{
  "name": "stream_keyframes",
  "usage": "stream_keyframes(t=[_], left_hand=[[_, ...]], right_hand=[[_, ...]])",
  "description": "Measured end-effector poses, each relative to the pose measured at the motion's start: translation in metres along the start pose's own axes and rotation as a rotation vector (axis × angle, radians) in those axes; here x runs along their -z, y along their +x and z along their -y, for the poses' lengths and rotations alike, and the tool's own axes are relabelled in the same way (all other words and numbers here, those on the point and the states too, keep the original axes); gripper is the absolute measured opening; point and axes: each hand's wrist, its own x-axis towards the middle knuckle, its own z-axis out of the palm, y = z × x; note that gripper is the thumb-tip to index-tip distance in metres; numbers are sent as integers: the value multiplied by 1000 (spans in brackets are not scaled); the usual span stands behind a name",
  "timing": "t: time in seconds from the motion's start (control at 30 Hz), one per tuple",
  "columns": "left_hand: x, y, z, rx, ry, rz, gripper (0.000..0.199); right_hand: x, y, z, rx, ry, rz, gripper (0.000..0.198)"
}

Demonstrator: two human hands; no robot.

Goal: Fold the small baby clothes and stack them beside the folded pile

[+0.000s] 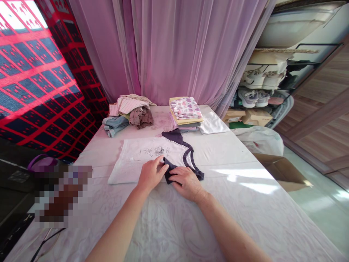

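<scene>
Lying flat near the middle of the surface point(245, 203), which carries a pale patterned cloth, is a small white shirt point(139, 156) with dark trim at the neck and sleeves and a small printed drawing on the chest. The left hand point(149, 174) presses down on the shirt's near edge, its fingers closed in a pinching grip on the dark sleeve point(170, 171). The right hand point(187, 182) rests just beside it, fingers curled over the same dark sleeve fabric, holding it folded against the shirt. Both hands touch the garment and nearly touch each other. At the far edge of the surface, a loose heap of clothes point(128, 114) sits to the left and a neat folded stack point(187, 112) to the right, well apart from the hands. A shoe rack point(261, 91) stands beyond the right side.
</scene>
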Motion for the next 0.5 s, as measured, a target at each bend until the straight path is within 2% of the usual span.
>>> stream_keyframes(t=[0.13,0.2,0.33,0.5], left_hand=[[4,15,-25,83,179,29,52],[2,21,-28,111,179,51,49],[-7,28,-15,192,-118,99,44],[-18,32,4,332,-496,137,47]], right_hand=[[2,-2,1,11,-41,27,21],[3,-3,0,-4,-59,27,22],[6,-5,-2,-67,-61,-1,22],[8,-6,-6,-85,-12,-37,19]])
